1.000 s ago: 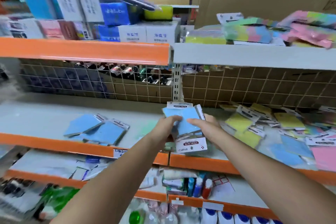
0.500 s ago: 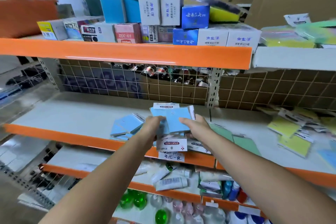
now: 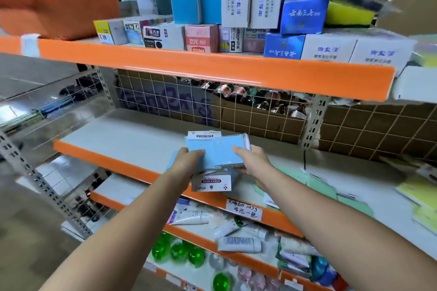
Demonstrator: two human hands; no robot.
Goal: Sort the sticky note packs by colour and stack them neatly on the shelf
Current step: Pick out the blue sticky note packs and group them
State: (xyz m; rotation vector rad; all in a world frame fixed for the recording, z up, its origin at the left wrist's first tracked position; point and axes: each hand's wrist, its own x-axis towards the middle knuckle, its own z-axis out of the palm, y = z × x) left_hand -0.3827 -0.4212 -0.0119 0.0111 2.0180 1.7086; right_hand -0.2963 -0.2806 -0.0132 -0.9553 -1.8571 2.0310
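A bundle of blue sticky note packs [image 3: 218,152] with white "STICKY NOTE" header cards is held between both hands just above the grey middle shelf [image 3: 132,139]. My left hand [image 3: 186,160] grips its left edge, thumb on top. My right hand [image 3: 251,160] grips the right edge. Whether the bundle touches the shelf cannot be told. Green packs [image 3: 316,184] lie flat on the shelf to the right of my right arm. Yellow packs [image 3: 418,192] lie at the far right edge.
An orange-fronted upper shelf [image 3: 212,71] carries several white, blue and pink boxes. A wire grid back panel [image 3: 212,111] stands behind the middle shelf. Below, a lower shelf [image 3: 236,227] holds tubes and green bottles. A handwritten price tag [image 3: 243,210] is stuck on the shelf's front edge.
The view and both hands have shifted left along the shelf with the blue bundle still held. The loose blue packs seen earlier on the shelf are now hidden behind my left hand and the bundle.
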